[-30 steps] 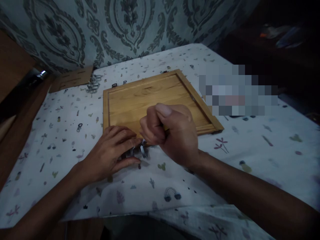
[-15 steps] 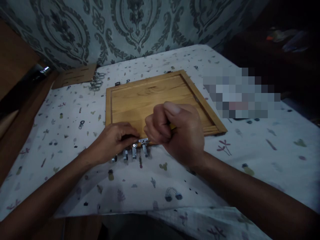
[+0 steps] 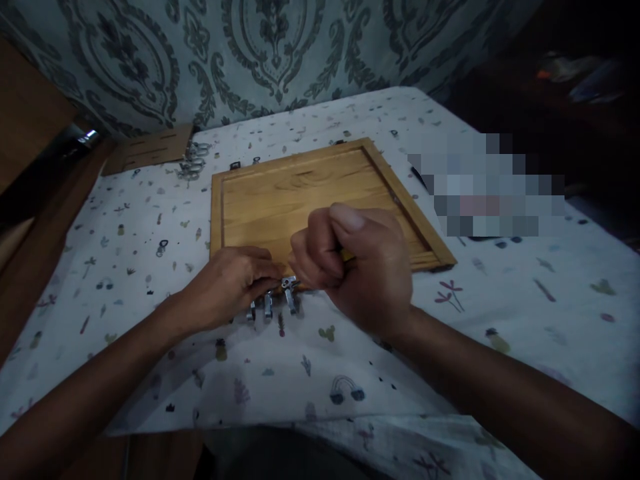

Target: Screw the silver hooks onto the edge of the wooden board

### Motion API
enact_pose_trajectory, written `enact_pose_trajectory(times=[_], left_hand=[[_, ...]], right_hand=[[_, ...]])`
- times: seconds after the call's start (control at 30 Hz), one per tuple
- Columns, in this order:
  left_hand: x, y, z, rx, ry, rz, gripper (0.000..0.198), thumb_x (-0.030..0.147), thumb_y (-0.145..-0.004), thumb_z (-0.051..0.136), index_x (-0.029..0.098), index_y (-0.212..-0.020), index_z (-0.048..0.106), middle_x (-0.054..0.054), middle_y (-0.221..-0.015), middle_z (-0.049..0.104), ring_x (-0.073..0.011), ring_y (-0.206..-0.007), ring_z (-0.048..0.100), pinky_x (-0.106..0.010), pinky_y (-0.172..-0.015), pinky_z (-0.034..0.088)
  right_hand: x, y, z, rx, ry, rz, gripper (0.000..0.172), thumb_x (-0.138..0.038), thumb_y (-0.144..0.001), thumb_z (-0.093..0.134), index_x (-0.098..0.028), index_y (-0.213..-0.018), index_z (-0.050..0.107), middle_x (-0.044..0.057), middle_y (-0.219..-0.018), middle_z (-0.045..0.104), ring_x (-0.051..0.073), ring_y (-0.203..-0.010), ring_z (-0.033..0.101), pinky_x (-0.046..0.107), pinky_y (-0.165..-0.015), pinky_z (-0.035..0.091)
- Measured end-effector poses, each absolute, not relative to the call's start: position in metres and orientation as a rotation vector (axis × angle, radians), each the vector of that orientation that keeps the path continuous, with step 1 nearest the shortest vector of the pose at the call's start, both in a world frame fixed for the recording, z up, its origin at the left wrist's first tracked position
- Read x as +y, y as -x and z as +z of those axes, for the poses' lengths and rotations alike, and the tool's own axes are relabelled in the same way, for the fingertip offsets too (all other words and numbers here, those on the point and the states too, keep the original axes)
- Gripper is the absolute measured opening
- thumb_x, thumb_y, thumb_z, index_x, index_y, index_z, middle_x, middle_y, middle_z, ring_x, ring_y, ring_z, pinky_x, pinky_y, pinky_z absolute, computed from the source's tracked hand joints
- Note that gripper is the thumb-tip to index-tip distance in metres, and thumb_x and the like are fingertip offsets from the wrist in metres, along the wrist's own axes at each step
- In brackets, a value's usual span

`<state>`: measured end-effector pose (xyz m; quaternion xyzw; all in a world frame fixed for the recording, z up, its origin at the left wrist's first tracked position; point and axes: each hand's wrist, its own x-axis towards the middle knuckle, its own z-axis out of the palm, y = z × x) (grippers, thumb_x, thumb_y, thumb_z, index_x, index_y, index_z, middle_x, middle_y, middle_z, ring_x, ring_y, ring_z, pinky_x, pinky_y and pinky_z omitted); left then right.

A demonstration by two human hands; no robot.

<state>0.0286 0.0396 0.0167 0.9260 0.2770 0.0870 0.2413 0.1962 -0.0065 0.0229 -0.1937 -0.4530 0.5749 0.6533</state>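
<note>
A wooden board with a raised frame lies on the table. Along its near edge sit several metal hooks, their curved ends jutting over the cloth. My left hand is closed at this edge, fingertips pinching the plate of the rightmost visible hook; the hand covers part of the row. Just right of it, my right hand makes a fist, thumb on top, around a yellow handle. Only a sliver of that handle shows; the rest is hidden by the fingers.
At the back left lies a brown cardboard piece with slots, a cluster of metal rings or hooks beside it. A blurred-out item lies right of the board. Printed cloth covers the table; a patterned wall stands behind.
My left hand has shifted slightly right, its fingertips now over the hook's plate and covering more of the hooks at left. My right fist has barely moved.
</note>
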Motion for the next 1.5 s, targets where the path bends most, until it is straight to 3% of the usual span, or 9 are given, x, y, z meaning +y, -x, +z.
enact_pose_trajectory(times=[0.33, 0.47, 0.67, 0.87, 1.07, 1.27, 1.5], left_hand=[[0.038, -0.029, 0.014, 0.742, -2.532, 0.270, 0.025, 0.023, -0.094, 0.053, 0.020, -0.080, 0.074, -0.003, -0.076, 0.068, -0.0175, -0.083, 0.068, -0.029, -0.077, 0.055], [0.039, -0.024, 0.016, 0.748, -2.498, 0.294, 0.024, 0.025, -0.096, 0.051, 0.020, -0.093, 0.074, -0.003, -0.081, 0.070, -0.0166, -0.081, 0.069, -0.028, -0.076, 0.055], [0.027, -0.001, 0.016, 0.728, -2.561, 0.388, 0.028, 0.028, -0.098, 0.050, 0.018, -0.117, 0.067, -0.008, -0.103, 0.070, -0.0173, -0.095, 0.066, -0.029, -0.083, 0.055], [0.019, -0.001, 0.006, 0.687, -2.727, 0.406, 0.040, 0.045, -0.091, 0.059, 0.017, -0.119, 0.065, -0.011, -0.108, 0.069, -0.0235, -0.099, 0.063, -0.039, -0.084, 0.053], [0.012, -0.010, 0.003, 0.787, -2.796, 0.403, 0.041, 0.046, -0.091, 0.059, 0.014, -0.115, 0.066, -0.011, -0.105, 0.069, -0.0260, -0.093, 0.061, -0.041, -0.077, 0.051], [0.002, -0.019, -0.003, 0.952, -2.855, 0.439, 0.053, 0.061, -0.086, 0.057, 0.013, -0.106, 0.068, -0.011, -0.096, 0.068, -0.0276, -0.087, 0.060, -0.044, -0.074, 0.050], [-0.004, -0.026, -0.007, 1.067, -2.772, 0.506, 0.042, 0.053, -0.090, 0.057, 0.015, -0.102, 0.069, -0.009, -0.092, 0.067, -0.0256, -0.084, 0.059, -0.041, -0.071, 0.048]], right_hand=[[-0.009, -0.196, 0.022, -1.073, 0.486, 1.257, 0.046, -0.028, -0.093, 0.052, -0.021, -0.049, 0.042, -0.005, -0.046, 0.026, 0.009, -0.041, 0.028, 0.027, -0.040, 0.026], [-0.009, -0.195, 0.024, -1.032, 0.497, 1.294, 0.046, -0.035, -0.087, 0.061, -0.021, -0.047, 0.042, -0.006, -0.044, 0.025, 0.008, -0.040, 0.025, 0.028, -0.039, 0.020], [-0.010, -0.195, 0.024, -1.055, 0.512, 1.323, 0.045, -0.037, -0.088, 0.055, -0.022, -0.048, 0.041, -0.006, -0.044, 0.026, 0.008, -0.039, 0.021, 0.030, -0.041, 0.020], [-0.010, -0.194, 0.023, -1.039, 0.506, 1.305, 0.046, -0.038, -0.088, 0.059, -0.022, -0.049, 0.042, -0.006, -0.044, 0.027, 0.008, -0.039, 0.022, 0.028, -0.041, 0.019], [-0.010, -0.194, 0.025, -1.023, 0.510, 1.317, 0.049, -0.040, -0.088, 0.061, -0.022, -0.047, 0.041, -0.006, -0.043, 0.027, 0.009, -0.039, 0.023, 0.029, -0.042, 0.019], [-0.011, -0.195, 0.024, -1.012, 0.499, 1.315, 0.050, -0.041, -0.089, 0.060, -0.021, -0.048, 0.042, -0.006, -0.044, 0.028, 0.008, -0.039, 0.023, 0.028, -0.042, 0.019], [-0.010, -0.195, 0.023, -1.028, 0.503, 1.319, 0.048, -0.040, -0.089, 0.059, -0.022, -0.049, 0.042, -0.006, -0.045, 0.026, 0.009, -0.040, 0.023, 0.029, -0.042, 0.020]])
